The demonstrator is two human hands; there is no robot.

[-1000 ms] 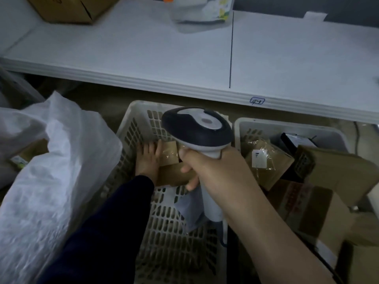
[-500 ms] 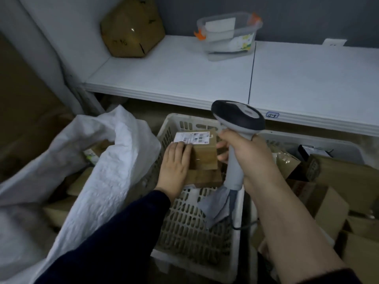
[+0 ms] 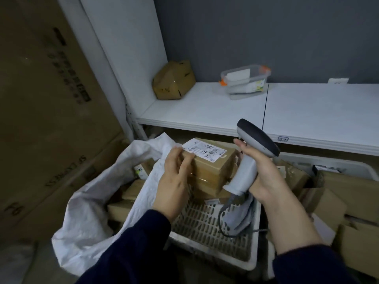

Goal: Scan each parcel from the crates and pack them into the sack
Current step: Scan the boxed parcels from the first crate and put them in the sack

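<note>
My left hand (image 3: 174,179) grips the left side of a brown cardboard parcel (image 3: 213,167) with a white barcode label on top, held above the white slotted crate (image 3: 207,228). My right hand (image 3: 260,175) holds a grey barcode scanner (image 3: 252,152) by its handle, its dark head raised just right of the parcel. The white woven sack (image 3: 90,203) lies open to the left with several brown parcels inside. A second crate (image 3: 344,165) at the right is full of brown parcels.
A white shelf (image 3: 225,113) runs behind the crates, bearing a crumpled cardboard box (image 3: 174,83) and a clear plastic container (image 3: 245,80) with orange clips. Large cardboard cartons (image 3: 47,111) stand at the left. The scanner's cable (image 3: 227,226) trails into the crate.
The view has tilted up and pulled back. My left hand has lifted the labelled parcel higher out of the crate, and the scanner has risen and tilted beside it.
</note>
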